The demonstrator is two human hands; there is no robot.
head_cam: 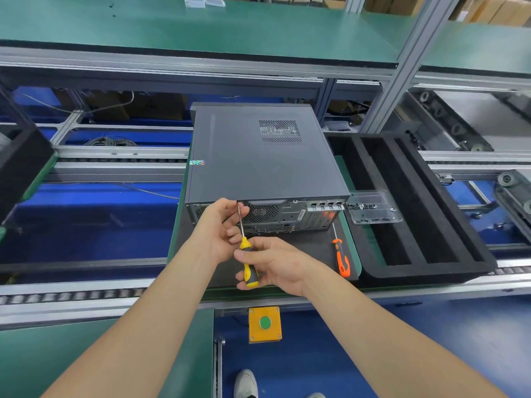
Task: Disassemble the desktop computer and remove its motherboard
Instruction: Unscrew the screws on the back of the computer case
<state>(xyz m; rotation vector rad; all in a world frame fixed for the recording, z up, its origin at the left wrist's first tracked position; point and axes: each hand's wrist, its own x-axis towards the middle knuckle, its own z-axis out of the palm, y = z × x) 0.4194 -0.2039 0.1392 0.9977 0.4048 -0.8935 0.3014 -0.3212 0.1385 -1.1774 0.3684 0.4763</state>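
Note:
A dark grey desktop computer (258, 159) lies flat on a black mat (310, 242), its side cover closed and its rear panel facing me. My right hand (275, 264) grips the yellow-and-black handle of a screwdriver (248, 267). The shaft runs up to the top left edge of the rear panel. My left hand (221, 228) pinches that shaft just below its tip, close against the case. The motherboard is hidden inside the case.
An orange-handled screwdriver (342, 258) lies on the mat to the right. A clear plastic tray (372, 206) with small screws sits on a black foam tray (416, 202) with long slots. A yellow box with a green button (265, 323) hangs below the conveyor edge.

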